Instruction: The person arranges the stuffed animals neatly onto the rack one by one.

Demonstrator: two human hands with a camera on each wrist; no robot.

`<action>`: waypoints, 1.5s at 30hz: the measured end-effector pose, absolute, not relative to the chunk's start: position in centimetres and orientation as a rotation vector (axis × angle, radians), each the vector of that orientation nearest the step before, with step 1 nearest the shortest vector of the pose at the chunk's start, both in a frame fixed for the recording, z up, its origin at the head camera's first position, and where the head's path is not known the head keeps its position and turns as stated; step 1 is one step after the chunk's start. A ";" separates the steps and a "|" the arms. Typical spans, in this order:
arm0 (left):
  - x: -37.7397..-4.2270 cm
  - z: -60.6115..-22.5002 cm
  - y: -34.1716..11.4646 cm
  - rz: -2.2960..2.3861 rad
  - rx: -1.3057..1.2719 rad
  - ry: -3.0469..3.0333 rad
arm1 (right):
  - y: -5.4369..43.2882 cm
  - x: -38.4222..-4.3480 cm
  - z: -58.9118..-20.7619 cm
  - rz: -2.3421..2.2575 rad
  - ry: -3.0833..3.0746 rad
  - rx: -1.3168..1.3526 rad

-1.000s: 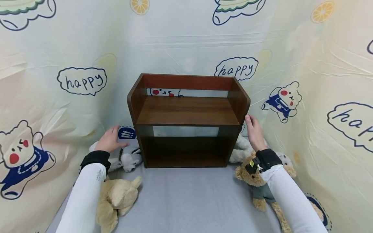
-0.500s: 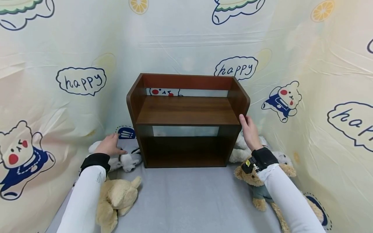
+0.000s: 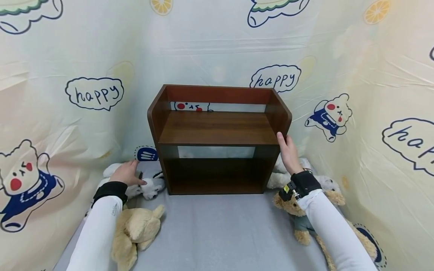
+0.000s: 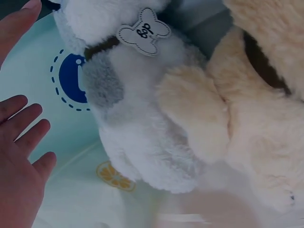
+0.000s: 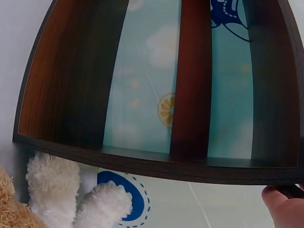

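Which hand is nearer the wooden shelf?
The right hand: it touches the right side of the shelf; the left hand is apart, left of it, by a plush dog.

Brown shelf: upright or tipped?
Upright. In the head view, the brown shelf stands on the grey surface, its boards level and side panels rising at both ends.

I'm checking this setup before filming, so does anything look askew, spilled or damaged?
Nothing looks spilled or damaged. The shelf stands upright. The plush toys lie loosely to either side of it, and the patterned cloth behind has only some creases, so nothing stands out as odd.
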State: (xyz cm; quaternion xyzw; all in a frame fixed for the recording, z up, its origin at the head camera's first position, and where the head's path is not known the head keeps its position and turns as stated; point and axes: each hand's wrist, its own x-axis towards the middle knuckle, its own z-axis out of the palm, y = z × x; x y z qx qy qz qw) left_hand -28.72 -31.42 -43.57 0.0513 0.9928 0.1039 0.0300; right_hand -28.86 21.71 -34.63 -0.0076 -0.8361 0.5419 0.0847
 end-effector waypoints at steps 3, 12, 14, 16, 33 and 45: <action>-28.5 -43.9 -31.6 0.304 0.176 3.071 | 21.8 -28.9 -34.5 1.612 -2.488 -0.034; -27.3 -44.2 -32.6 0.266 0.202 3.063 | 21.6 -29.4 -34.5 1.582 -2.468 -0.049; -27.2 -44.0 -32.7 0.284 0.193 3.038 | 21.6 -29.4 -34.5 1.570 -2.476 -0.059; -26.9 -43.8 -32.8 0.304 0.184 3.012 | 21.6 -29.3 -34.6 1.566 -2.479 -0.063; -24.5 -41.4 -33.5 0.437 0.105 2.852 | 21.2 -29.2 -34.8 1.607 -2.479 -0.034; -23.3 -40.0 -33.5 0.502 -0.045 2.747 | 21.5 -29.0 -35.0 1.618 -2.466 0.000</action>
